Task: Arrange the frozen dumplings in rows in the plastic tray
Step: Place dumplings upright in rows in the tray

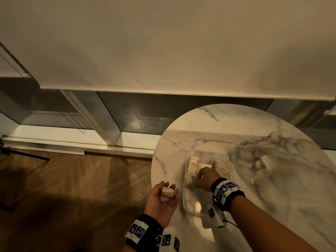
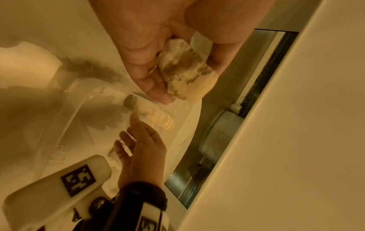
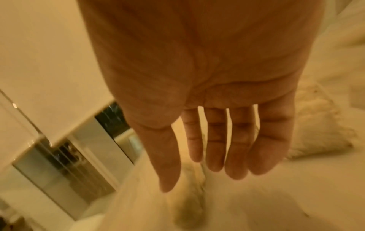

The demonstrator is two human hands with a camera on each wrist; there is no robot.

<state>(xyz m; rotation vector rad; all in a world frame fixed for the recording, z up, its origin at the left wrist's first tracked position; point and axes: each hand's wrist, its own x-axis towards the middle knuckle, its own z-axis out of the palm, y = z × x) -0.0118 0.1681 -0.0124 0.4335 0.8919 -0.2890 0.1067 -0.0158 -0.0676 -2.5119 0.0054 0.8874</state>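
Note:
A clear plastic tray [image 1: 189,206] lies on the round marble table [image 1: 272,179]. Inside it, a row of pale frozen dumplings [image 1: 192,169] runs along the left wall, and a second group [image 1: 223,168] sits at the far right. My left hand [image 1: 156,197] is palm up beside the tray's left side and cradles a clump of frozen dumplings [image 2: 185,70] between fingers and thumb. My right hand [image 1: 204,176] hovers over the tray by the left row, fingers [image 3: 215,148] straight and empty. The row [image 2: 152,112] shows just beyond those fingertips.
The table's left edge [image 1: 154,170] is right by my left hand, with wooden floor [image 1: 72,179] below it. A pale, blurred object [image 1: 265,160] lies on the table right of the tray. Behind stand a window and a lowered roller blind [image 1: 163,51].

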